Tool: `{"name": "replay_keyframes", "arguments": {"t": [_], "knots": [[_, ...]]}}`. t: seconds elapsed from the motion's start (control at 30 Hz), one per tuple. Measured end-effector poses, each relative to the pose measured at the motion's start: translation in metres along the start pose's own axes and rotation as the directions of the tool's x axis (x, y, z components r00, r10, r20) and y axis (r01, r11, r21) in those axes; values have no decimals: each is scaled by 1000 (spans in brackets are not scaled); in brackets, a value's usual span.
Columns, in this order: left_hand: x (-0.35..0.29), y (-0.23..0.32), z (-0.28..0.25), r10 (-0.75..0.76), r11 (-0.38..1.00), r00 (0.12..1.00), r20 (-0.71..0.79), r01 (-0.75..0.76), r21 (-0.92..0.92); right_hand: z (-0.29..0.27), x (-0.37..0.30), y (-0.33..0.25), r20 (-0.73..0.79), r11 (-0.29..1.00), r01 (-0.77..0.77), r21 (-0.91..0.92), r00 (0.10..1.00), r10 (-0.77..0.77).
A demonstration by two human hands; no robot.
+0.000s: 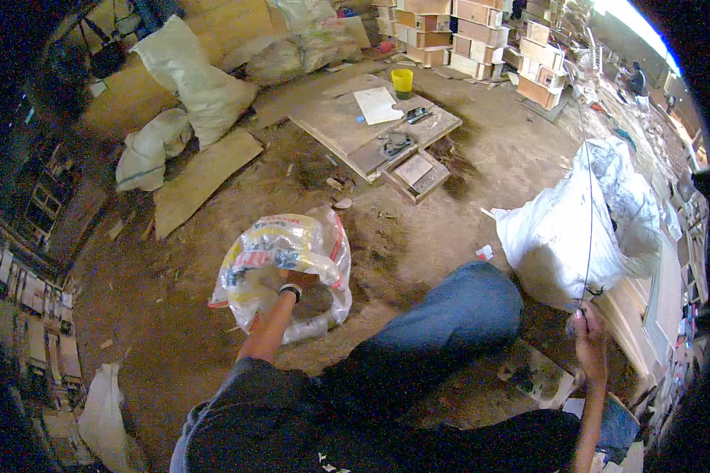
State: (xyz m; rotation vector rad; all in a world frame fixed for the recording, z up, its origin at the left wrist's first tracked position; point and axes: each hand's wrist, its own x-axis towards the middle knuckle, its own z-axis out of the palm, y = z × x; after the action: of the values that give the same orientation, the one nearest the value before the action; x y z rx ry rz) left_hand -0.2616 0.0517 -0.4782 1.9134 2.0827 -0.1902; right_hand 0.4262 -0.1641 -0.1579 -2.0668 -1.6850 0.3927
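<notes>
Clear plastic with coloured print, the open bag (272,252) sits on the brown floor (402,244) left of the bent knee (485,292). The left hand (298,277) is inside it, its grip impossible to tell; the right hand (589,325) pinches a thin dark strand (591,197) beside the white sack (548,229).

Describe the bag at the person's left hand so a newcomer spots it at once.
On the dirt floor, find the low wooden board bearing a white sheet. The bag lies between it and the person, left of the bent denim knee, with the left hand inside its mouth. Unlike the white sack at right, it is see-through plastic with coloured print and red edging.
</notes>
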Motion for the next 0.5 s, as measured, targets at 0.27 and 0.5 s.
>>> {"name": "replay_keyframes", "arguments": {"t": [0.27, 0.5], "knots": [[9, 2, -2, -2, 1000, 998, 64, 2, 7, 7, 6, 7, -86, 996, 59, -62, 994, -64], [-6, 0, -14, 37, 997, 995, 88, -31, -73, 0, 9, -9, 33, 995, 69, 76, 997, -72]]}}
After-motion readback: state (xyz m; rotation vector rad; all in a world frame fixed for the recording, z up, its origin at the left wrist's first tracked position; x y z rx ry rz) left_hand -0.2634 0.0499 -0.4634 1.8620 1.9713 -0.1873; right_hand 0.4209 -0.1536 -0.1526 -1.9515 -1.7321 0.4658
